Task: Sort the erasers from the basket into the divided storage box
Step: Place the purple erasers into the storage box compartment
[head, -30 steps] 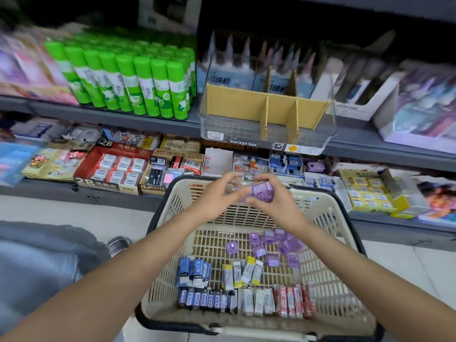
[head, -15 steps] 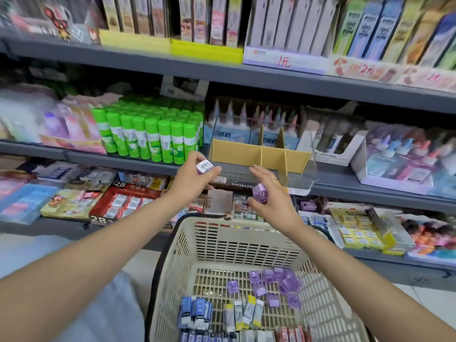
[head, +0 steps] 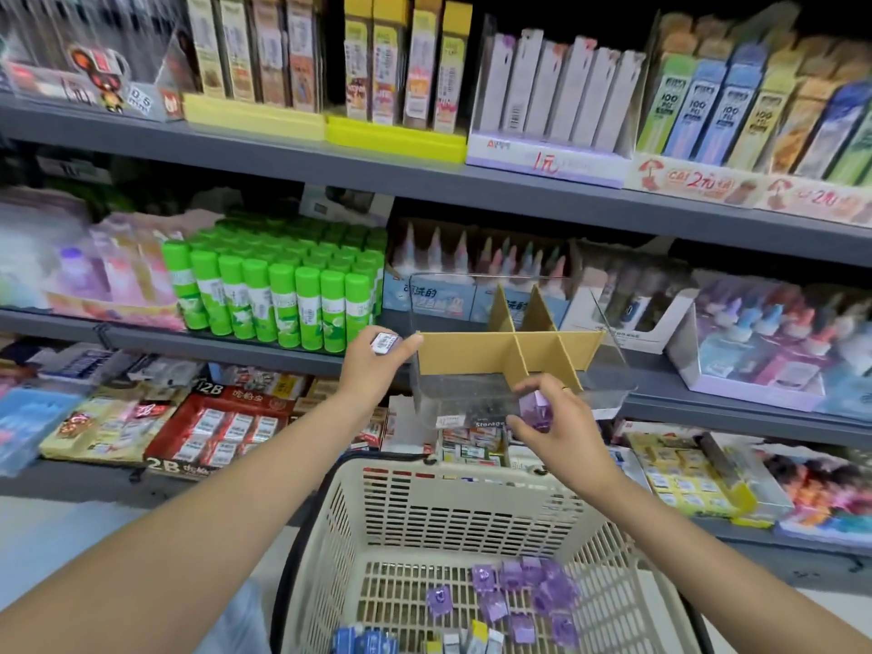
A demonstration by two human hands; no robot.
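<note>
Each hand's grip pinches a purple eraser [head: 535, 404].

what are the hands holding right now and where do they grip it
The left hand pinches a small eraser by its sides, barcode label showing. The right hand pinches a purple eraser between thumb and fingertips.

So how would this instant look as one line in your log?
left hand: holds purple eraser | right hand: holds purple erasers | storage box: compartments look empty
</note>
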